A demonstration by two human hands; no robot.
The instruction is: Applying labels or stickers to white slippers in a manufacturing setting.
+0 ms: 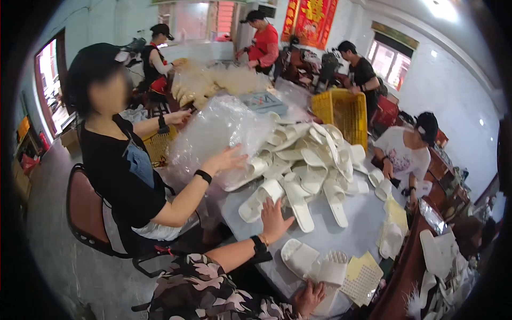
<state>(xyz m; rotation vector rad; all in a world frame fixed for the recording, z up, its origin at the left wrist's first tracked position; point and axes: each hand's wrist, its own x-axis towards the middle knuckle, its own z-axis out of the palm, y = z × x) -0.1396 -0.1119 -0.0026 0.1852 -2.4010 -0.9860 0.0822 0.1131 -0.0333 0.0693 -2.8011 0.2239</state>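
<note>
My left hand (pixel 274 221) reaches over the table with its fingers spread. It holds nothing and is right beside a white slipper (pixel 261 200) at the near edge of a big heap of white slippers (pixel 309 160). Close to me, a pair of white slippers lies apart from the heap: one slipper (pixel 298 258) at the left and another slipper (pixel 332 268) at the right. At the lower edge, my right hand (pixel 309 298) rests against the right slipper's sole, its fingers stretched out rather than wrapped round it. Part of that hand is cut off by the frame.
Yellowish printed sheets (pixel 362 278) lie right of the pair. A large clear plastic bag (pixel 213 133) bulges beside the heap, near a co-worker's hand (pixel 226 160). A yellow crate (pixel 341 112) stands behind. Other people work around the table (pixel 256 229). More white slippers (pixel 440 256) fill the right side.
</note>
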